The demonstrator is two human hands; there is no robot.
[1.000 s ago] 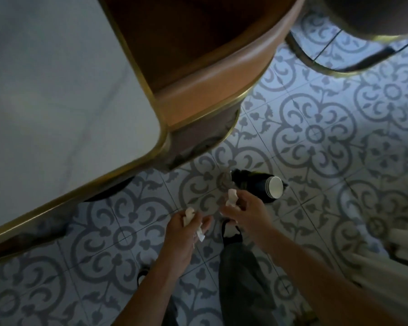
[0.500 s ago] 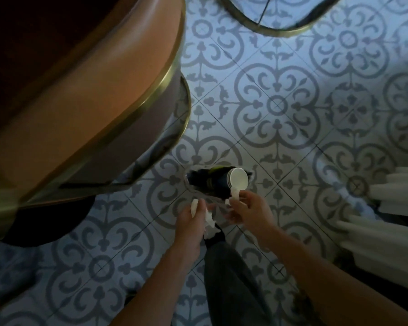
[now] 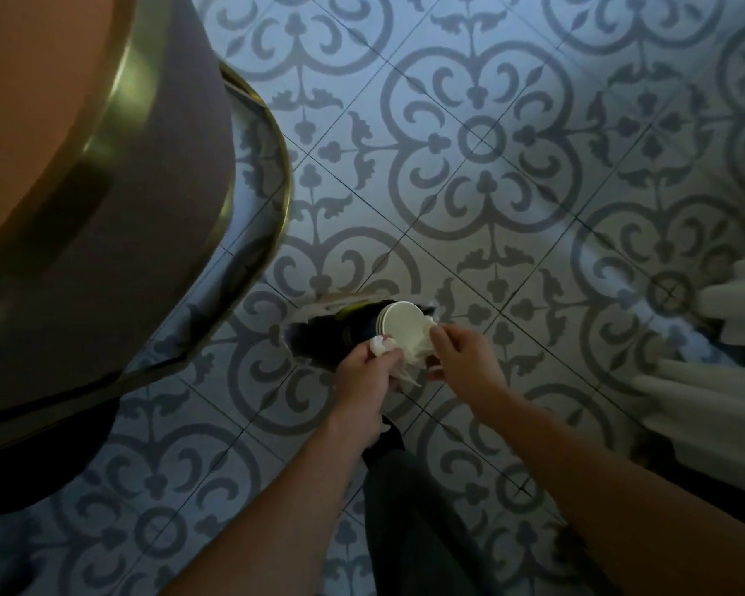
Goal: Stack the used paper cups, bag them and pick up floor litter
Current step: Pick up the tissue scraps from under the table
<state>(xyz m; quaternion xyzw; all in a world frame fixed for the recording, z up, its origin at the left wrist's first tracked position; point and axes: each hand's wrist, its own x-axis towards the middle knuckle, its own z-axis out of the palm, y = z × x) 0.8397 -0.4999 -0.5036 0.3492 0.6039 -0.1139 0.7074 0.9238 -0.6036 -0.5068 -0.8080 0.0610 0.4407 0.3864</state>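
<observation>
My left hand (image 3: 364, 374) is curled closed around crumpled white tissue (image 3: 380, 346), with more tissue trailing out below the fingers. My right hand (image 3: 463, 359) pinches a second wad of white paper (image 3: 418, 348) between thumb and fingertips.

Landmark: the stack of paper cups (image 3: 394, 326). It lies on its side on the patterned tile floor (image 3: 482, 139), white base facing the camera, dark sleeves nested behind it. Both hands sit just below the stack, and the right-hand wad touches its base. A dark bag (image 3: 319, 337) appears to surround the stack's far end; the dim light leaves this uncertain. A brass-edged chair (image 3: 117, 135) stands left of the stack. White fabric folds (image 3: 723, 380) hang well right of it.
</observation>
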